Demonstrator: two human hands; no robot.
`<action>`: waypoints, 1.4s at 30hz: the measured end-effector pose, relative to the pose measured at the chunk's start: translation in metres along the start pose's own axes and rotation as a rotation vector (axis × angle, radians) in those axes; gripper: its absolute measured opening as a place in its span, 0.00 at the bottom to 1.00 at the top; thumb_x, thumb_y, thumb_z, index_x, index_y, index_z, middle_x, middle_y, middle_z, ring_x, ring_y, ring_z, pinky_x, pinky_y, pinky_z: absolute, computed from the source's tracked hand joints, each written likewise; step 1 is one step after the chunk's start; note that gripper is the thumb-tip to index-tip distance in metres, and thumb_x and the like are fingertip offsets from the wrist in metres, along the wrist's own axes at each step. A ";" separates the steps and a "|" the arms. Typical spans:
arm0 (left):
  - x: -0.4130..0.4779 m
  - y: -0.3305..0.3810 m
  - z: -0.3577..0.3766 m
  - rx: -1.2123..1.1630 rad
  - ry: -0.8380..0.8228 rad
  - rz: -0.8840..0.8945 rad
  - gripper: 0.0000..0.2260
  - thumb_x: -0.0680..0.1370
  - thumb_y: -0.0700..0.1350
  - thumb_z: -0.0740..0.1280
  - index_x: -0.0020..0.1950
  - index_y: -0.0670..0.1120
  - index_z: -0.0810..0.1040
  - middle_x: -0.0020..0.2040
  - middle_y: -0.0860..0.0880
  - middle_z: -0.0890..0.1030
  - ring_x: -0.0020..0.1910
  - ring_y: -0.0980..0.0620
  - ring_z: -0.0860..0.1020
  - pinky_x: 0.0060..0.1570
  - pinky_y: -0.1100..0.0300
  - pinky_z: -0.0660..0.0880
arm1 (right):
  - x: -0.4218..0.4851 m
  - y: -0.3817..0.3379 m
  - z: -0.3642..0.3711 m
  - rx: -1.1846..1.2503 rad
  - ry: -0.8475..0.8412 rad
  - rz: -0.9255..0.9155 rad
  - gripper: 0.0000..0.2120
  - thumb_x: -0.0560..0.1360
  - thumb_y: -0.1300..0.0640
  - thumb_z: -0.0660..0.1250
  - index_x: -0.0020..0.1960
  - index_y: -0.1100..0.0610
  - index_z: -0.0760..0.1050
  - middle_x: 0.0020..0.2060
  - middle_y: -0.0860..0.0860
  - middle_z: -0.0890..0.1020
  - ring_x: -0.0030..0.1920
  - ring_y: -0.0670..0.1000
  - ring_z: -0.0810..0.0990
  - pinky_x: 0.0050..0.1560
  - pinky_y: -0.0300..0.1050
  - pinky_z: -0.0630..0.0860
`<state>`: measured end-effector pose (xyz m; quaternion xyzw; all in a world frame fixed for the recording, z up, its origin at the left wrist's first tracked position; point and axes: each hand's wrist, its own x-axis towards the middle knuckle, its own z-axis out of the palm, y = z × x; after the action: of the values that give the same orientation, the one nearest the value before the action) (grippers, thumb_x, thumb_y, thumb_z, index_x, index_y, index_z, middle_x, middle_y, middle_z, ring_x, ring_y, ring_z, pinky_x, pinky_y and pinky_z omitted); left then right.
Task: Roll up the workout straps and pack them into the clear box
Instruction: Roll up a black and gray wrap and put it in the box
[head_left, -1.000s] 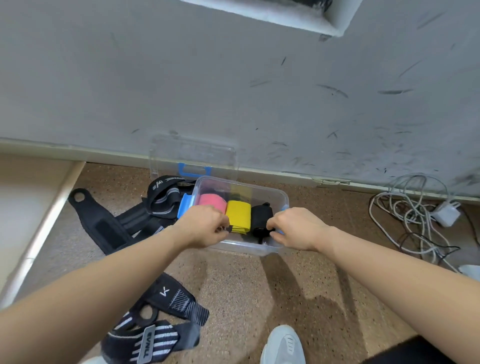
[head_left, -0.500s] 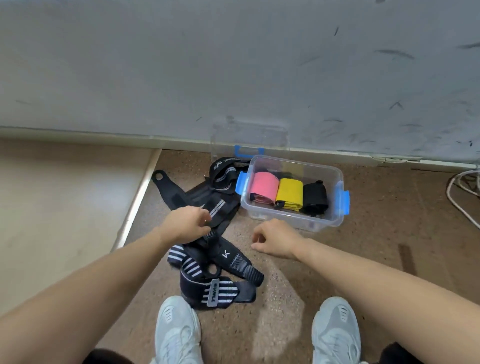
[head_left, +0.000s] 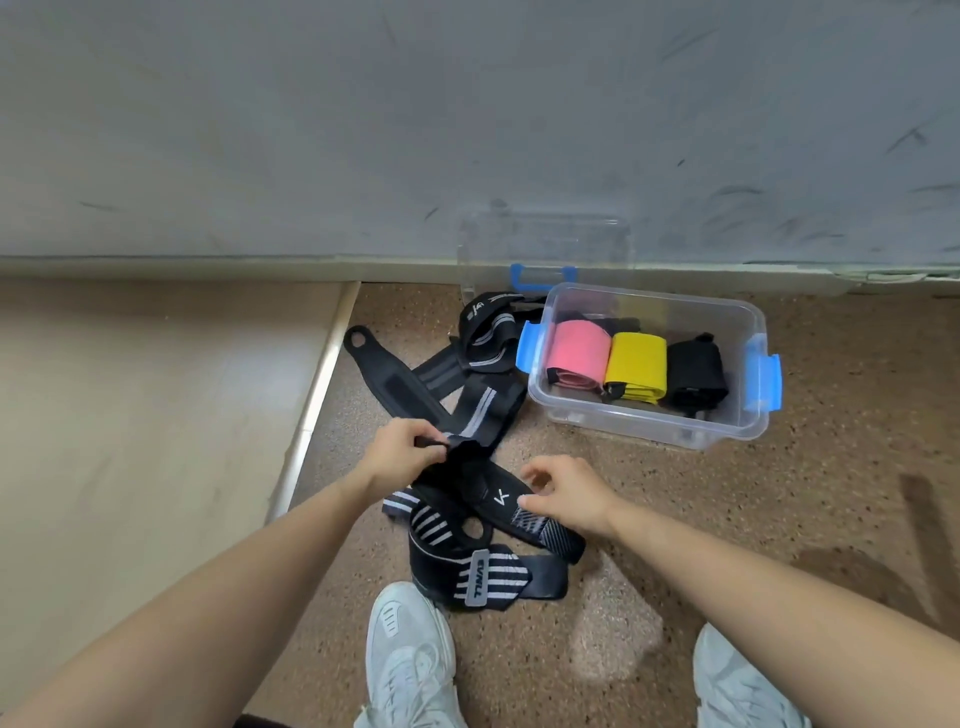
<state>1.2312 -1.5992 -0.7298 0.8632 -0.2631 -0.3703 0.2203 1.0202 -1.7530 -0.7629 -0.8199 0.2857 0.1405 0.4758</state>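
Observation:
A clear box with blue clips stands on the speckled floor by the wall. Inside it lie a pink roll, a yellow roll and a black roll side by side. Left of the box, several black straps with white stripes lie loose in a pile. My left hand pinches the end of one black strap and lifts it off the pile. My right hand hovers just right of that strap, fingers loosely curled, holding nothing.
The box's clear lid leans against the grey wall behind it. A striped wrist wrap lies in front of my left shoe. My right shoe is at the bottom right. A beige floor strip borders the left.
Both hands have left the box and come back to the strap pile. The left hand has taken hold of a black strap end; the right hand has opened beside it.

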 end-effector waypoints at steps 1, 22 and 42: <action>-0.003 0.013 -0.008 -0.121 -0.073 0.032 0.03 0.77 0.39 0.73 0.45 0.45 0.85 0.42 0.47 0.86 0.43 0.49 0.81 0.45 0.55 0.77 | 0.000 -0.003 -0.001 0.053 0.014 -0.028 0.26 0.73 0.49 0.75 0.70 0.48 0.75 0.62 0.48 0.78 0.59 0.50 0.79 0.63 0.47 0.76; 0.024 -0.010 0.007 0.147 0.005 0.078 0.23 0.80 0.48 0.71 0.74 0.50 0.74 0.67 0.52 0.77 0.64 0.48 0.78 0.64 0.52 0.76 | -0.014 -0.010 -0.093 -0.302 -0.019 -0.098 0.13 0.78 0.53 0.70 0.36 0.48 0.71 0.34 0.44 0.76 0.38 0.47 0.75 0.41 0.45 0.69; 0.036 0.001 0.065 0.630 -0.057 0.518 0.17 0.80 0.59 0.68 0.67 0.56 0.81 0.53 0.53 0.82 0.56 0.51 0.81 0.49 0.58 0.73 | -0.027 -0.019 -0.118 -0.051 0.295 -0.111 0.13 0.68 0.71 0.67 0.38 0.57 0.67 0.51 0.56 0.84 0.61 0.48 0.80 0.47 0.37 0.75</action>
<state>1.2032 -1.6342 -0.7893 0.7831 -0.5783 -0.2276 0.0235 1.0048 -1.8378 -0.6762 -0.8579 0.3033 -0.0008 0.4148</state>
